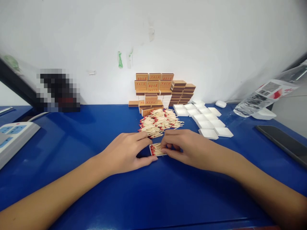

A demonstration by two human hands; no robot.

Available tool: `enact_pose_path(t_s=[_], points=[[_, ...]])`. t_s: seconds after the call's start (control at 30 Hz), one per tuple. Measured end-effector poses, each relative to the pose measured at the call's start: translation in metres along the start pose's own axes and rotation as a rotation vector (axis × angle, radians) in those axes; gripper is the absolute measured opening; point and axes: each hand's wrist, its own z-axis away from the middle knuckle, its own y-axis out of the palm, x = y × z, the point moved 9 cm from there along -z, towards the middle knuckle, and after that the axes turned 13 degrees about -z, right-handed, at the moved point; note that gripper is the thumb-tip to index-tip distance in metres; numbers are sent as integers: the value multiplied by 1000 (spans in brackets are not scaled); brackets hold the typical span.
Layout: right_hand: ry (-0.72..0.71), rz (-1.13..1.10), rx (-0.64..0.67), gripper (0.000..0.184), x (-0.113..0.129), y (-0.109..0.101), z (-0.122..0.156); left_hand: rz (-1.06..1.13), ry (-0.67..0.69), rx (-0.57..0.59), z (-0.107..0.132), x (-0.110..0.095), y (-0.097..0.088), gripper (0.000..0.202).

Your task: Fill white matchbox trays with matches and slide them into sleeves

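A small white matchbox tray point(164, 155) lies on the blue tabletop between my hands, filled with red-tipped matches point(155, 149). My left hand point(127, 150) grips the tray's left end, thumb on the near edge and fingers on the far edge. From the right, my right hand point(181, 145) is closed, with thumb and fingertips together on the matches at the tray's right end. Its fingers cover that end. Just beyond both hands, a loose pile of matches point(159, 121) is heaped on the table.
Stacked matchboxes point(153, 84) stand against the wall behind the pile. Several white trays point(208, 124) lie at the right. Further right are a white earbud case point(220, 103), a plastic bottle point(256, 99) and a black phone point(283, 142). A power strip point(16, 140) sits at the left.
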Motion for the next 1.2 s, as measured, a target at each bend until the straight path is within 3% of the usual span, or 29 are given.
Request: enact_pose_path(t_s=[0.3, 0.77, 1.2], points=[[-11, 42, -71, 10, 0, -5, -2, -13, -3, 15, 1, 0, 0, 31], [55, 97, -43, 13, -4, -1, -1, -9, 7, 7, 1, 0, 1, 31], [-21, 61, -47, 9, 2, -2, 1, -7, 14, -8, 1, -2, -1, 30]])
